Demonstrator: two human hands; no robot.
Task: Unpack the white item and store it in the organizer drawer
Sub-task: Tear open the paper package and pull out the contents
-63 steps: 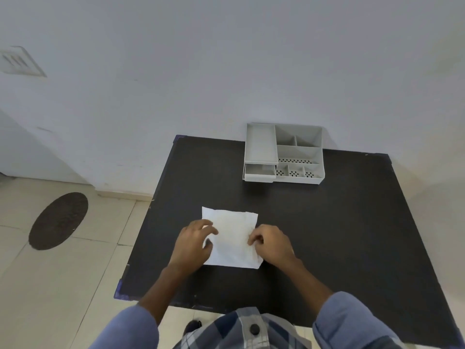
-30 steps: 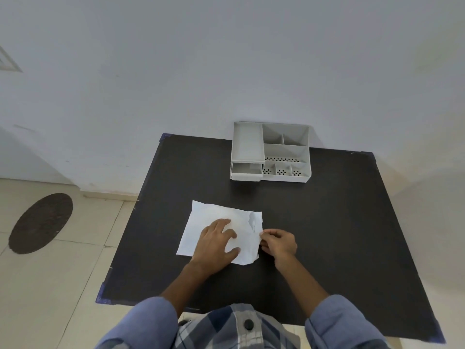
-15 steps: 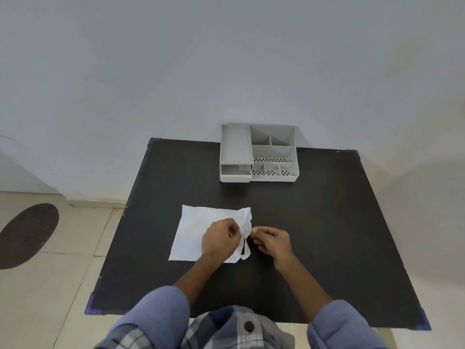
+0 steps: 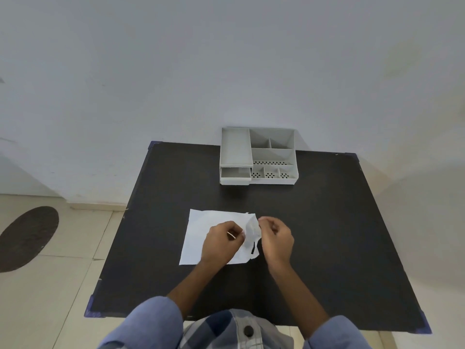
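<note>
White packet (image 4: pixel 201 227), a thin flat wrapper, lies on the black bench (image 4: pixel 327 222) a little toward the near edge and left of centre, and its right end is lifted and crumpled between two hands. The left hand (image 4: pixel 221 244) rests on the wrapper with fingertips pressed together on the raised flap; the right hand (image 4: pixel 275 238) pinches the same flap from the other side, so both hold the torn right edge and seem to be pulling it apart. What is inside is hidden from where I stand.

It looks light and limp, more like paper or soft film than card, so it should crease and tear easily and will not hold its shape when lifted. The open right edge is the sensible place to hold; the flat left part gives little to grab and would probably slide on the smooth top unless pinned.

At the far edge, against the wall, stands the grey organizer (image 4: pixel 271 157), with its drawer (image 4: pixel 235 175) at the left front pulled out and, as far as I can see, nothing in it. The packet is well apart from it.
</note>
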